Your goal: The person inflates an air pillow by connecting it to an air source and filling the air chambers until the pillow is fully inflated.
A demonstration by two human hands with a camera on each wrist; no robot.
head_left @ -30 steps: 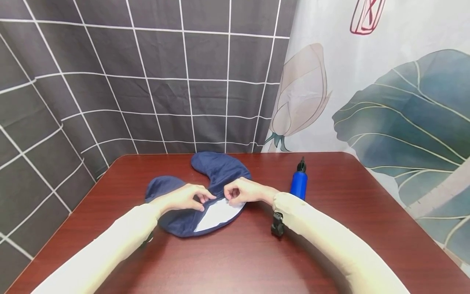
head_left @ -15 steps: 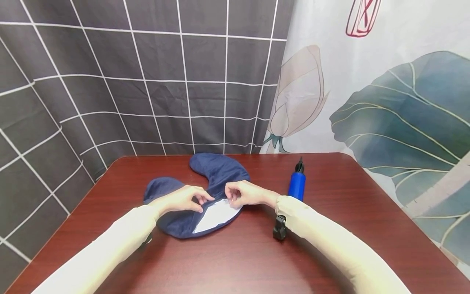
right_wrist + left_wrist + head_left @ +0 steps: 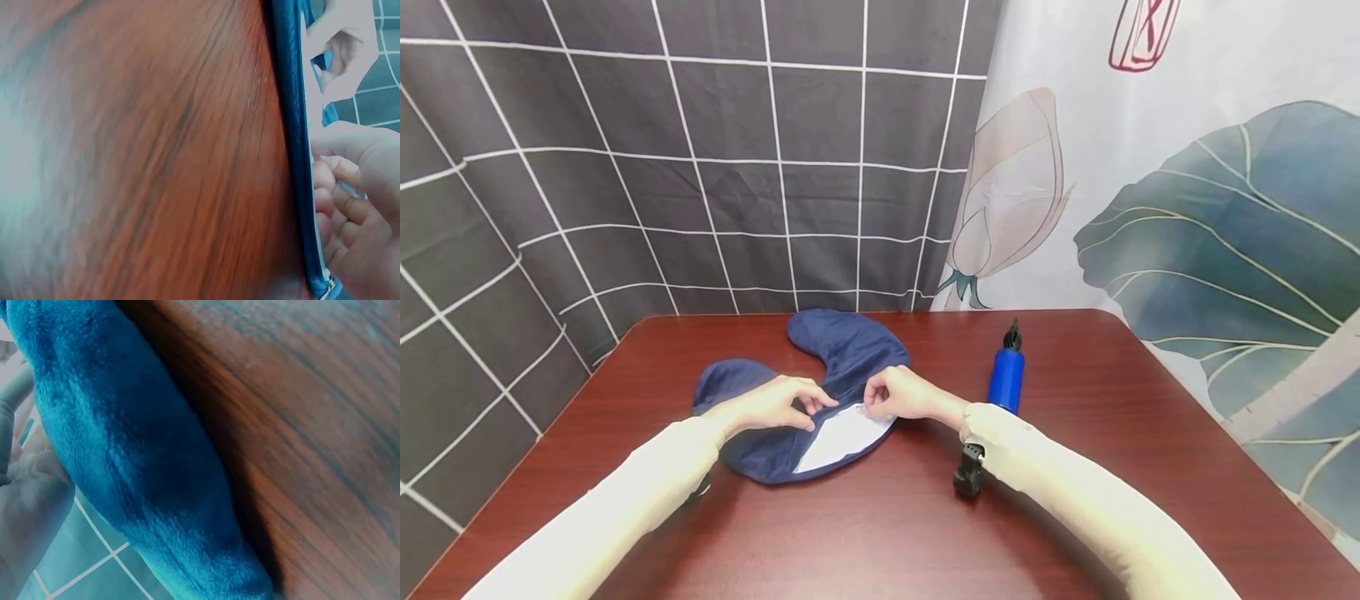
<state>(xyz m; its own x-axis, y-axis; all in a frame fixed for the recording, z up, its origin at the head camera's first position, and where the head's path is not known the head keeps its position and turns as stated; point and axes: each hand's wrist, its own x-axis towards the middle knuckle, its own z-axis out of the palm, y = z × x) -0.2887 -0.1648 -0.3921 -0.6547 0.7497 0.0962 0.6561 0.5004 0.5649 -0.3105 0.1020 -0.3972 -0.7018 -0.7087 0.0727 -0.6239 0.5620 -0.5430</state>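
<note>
Reddish tabletop (image 3: 850, 542) carries, left of a blue cylinder (image 3: 1006, 379), a navy cushion (image 3: 859, 340), where the left hand (image 3: 778, 402) has its fingers apart and the right hand (image 3: 902, 392) pinches the white inner part (image 3: 838, 442).

on the red-brown table (image 3: 925, 533) here lies a soft, navy-blue, u-shaped cushion (image 3: 859, 340), slightly creased, its two rounded ends towards the far left; a wide gap in its near curve shows white material (image 3: 837, 440) inside.
</note>
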